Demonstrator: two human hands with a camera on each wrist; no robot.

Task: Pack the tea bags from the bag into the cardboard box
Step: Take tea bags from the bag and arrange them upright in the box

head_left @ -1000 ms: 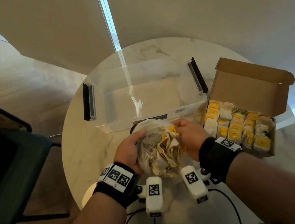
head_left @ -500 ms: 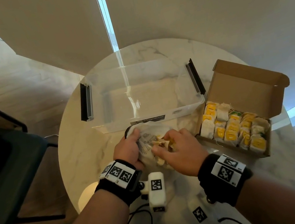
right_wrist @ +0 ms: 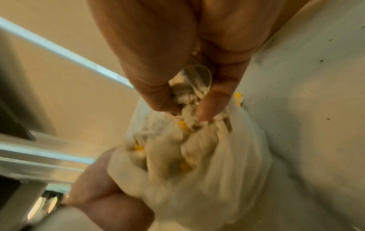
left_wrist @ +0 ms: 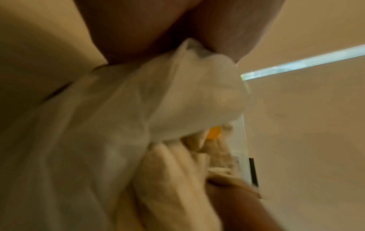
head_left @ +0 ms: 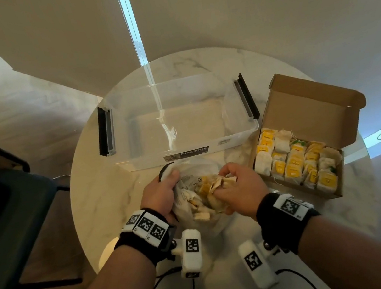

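Note:
A clear plastic bag (head_left: pixel 190 177) full of cream and yellow tea bags (head_left: pixel 207 188) lies on the round marble table (head_left: pixel 107 196) in front of me. My left hand (head_left: pixel 161 194) grips the bag's left edge (left_wrist: pixel 177 96). My right hand (head_left: pixel 235 187) reaches into the bag's mouth and pinches a clump of tea bags (right_wrist: pixel 189 93) between thumb and fingers. To the right stands the open cardboard box (head_left: pixel 304 110), with rows of tea bags (head_left: pixel 296 164) packed upright in it.
A clear plastic storage bin (head_left: pixel 175 121) with black handles sits behind the bag. A dark chair (head_left: pixel 9 225) stands left of the table. Cables run off the table's near edge.
My right hand went from holding the bag's right side to reaching inside and pinching tea bags. The bag has sunk lower on the table. My left hand keeps its grip.

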